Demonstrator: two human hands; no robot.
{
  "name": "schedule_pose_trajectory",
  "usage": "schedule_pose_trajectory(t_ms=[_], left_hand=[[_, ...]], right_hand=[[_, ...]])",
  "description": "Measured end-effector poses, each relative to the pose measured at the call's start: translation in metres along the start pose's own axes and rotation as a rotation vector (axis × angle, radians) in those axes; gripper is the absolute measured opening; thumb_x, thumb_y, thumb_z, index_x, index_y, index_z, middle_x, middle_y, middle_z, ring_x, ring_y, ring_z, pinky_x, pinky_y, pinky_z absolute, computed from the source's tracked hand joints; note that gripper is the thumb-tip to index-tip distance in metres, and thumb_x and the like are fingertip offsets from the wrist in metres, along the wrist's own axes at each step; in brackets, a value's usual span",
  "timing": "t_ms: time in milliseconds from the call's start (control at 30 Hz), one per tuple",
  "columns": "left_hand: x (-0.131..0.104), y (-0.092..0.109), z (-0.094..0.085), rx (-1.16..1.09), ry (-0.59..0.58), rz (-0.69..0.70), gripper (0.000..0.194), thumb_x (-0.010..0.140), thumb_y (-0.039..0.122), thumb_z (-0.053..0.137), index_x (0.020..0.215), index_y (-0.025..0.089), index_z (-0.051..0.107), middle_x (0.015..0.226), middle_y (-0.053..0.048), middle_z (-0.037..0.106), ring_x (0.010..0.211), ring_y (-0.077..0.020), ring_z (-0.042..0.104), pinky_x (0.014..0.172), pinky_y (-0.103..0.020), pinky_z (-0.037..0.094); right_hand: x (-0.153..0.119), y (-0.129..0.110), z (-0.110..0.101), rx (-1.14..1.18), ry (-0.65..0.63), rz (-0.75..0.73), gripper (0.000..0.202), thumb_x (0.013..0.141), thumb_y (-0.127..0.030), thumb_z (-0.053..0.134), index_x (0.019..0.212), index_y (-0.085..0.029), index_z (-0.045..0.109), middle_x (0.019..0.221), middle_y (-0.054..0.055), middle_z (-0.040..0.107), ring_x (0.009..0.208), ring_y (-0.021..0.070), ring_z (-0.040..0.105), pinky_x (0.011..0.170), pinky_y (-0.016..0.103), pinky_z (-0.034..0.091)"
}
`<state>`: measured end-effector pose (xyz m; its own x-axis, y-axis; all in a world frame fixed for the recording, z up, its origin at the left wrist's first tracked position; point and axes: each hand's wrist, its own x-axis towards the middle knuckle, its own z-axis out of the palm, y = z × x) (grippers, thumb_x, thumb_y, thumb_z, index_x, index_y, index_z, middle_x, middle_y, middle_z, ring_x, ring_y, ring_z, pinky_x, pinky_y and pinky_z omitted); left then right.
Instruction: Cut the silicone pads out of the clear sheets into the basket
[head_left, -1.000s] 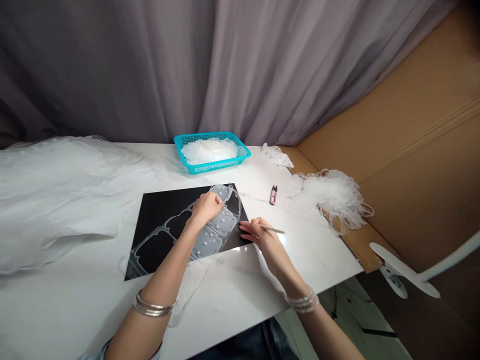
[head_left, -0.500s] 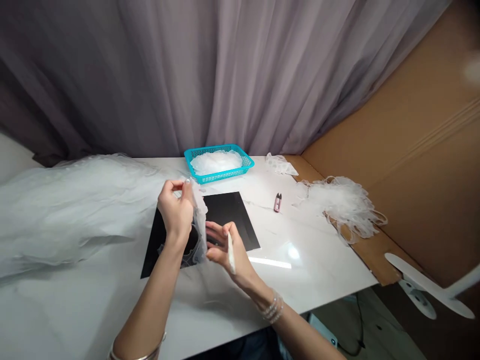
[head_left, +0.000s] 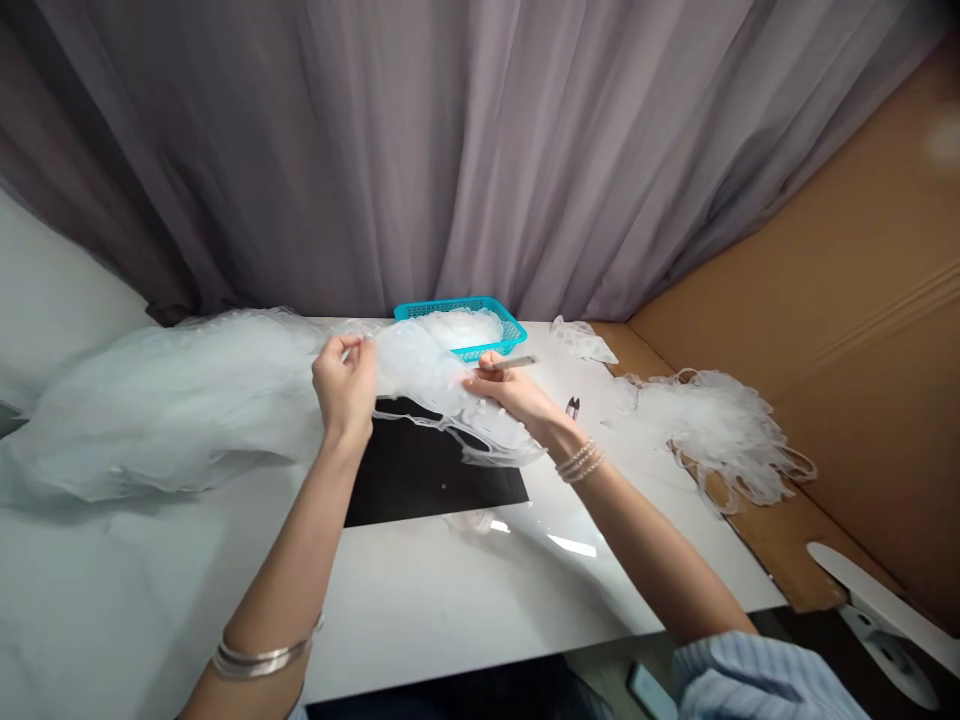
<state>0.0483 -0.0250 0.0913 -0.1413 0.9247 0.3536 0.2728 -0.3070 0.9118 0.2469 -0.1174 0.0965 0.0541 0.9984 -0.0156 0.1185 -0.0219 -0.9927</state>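
Sheer fabric (head_left: 420, 360) has risen — left fingers (head_left: 349, 346) pinch it, right fingers (head_left: 489, 378) grip it and a stick (head_left: 517, 362).

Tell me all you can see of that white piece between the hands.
The white piece is thin and see-through, like sheer fabric, with rounded sections, pale bumps and open loops along its lower edge. It hangs loosely, slanting down rightward, over the black mat and partly hiding the blue basket. The left hand pinches its left end; the right hand touches its middle.
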Motion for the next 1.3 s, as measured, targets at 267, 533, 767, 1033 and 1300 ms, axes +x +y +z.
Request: schedule_pose_trajectory(t_ms=[267,533,767,1033,1300], left_hand=[[-0.102,-0.04,-0.025,0.533,-0.556,0.193,0.016,0.093,0.021,0.056,0.087,0.016,0.07,0.081,-0.007,0.073,0.074,-0.0194,0.07,0.07,-0.032,0.056],[-0.116,-0.052,-0.023,0.761,-0.843,0.679,0.039,0.099,0.021,0.044,0.132,0.01,0.062,0.143,-0.016,0.059,0.134,-0.0299,0.053,0.112,-0.045,0.041],[-0.131,-0.068,-0.02,0.886,-0.808,0.793,0.05,0.103,0.029,0.034,0.14,0.001,0.053,0.142,-0.023,0.058,0.137,-0.0357,0.048,0.114,-0.055,0.035],[-0.131,-0.058,-0.018,0.921,-0.797,0.822,0.051,0.103,0.029,0.031,0.142,0.003,0.052,0.136,-0.02,0.062,0.131,-0.0324,0.053,0.114,-0.054,0.036],[-0.133,-0.06,-0.018,0.947,-0.804,0.808,0.05,0.103,0.026,0.029,0.141,0.004,0.054,0.14,-0.023,0.059,0.134,-0.0323,0.052,0.111,-0.052,0.04]], right_hand=[[-0.017,0.085,-0.045,-0.306,-0.14,0.172,0.048,0.068,-0.049,0.074,0.082,-0.022,0.037,0.079,-0.002,0.061,0.057,0.009,0.043,0.05,0.021,0.033],[-0.036,0.066,-0.059,-0.669,0.126,0.071,0.029,0.099,-0.05,0.044,0.09,-0.023,0.048,0.069,-0.002,0.051,0.064,0.0176,0.047,0.069,0.031,0.036],[-0.036,0.047,0.007,-0.704,0.084,-0.207,0.031,0.107,-0.037,0.036,0.12,-0.023,0.06,0.108,0.007,0.065,0.099,0.0201,0.061,0.09,0.034,0.046],[-0.027,0.08,0.033,-0.445,0.06,-0.116,0.016,0.094,-0.032,0.064,0.096,-0.018,0.071,0.093,0.004,0.074,0.083,0.0182,0.07,0.073,0.029,0.053],[-0.03,0.071,0.03,-0.63,-0.073,-0.139,0.018,0.096,-0.026,0.057,0.091,-0.017,0.072,0.086,0.004,0.073,0.073,0.0157,0.066,0.065,0.028,0.05]])
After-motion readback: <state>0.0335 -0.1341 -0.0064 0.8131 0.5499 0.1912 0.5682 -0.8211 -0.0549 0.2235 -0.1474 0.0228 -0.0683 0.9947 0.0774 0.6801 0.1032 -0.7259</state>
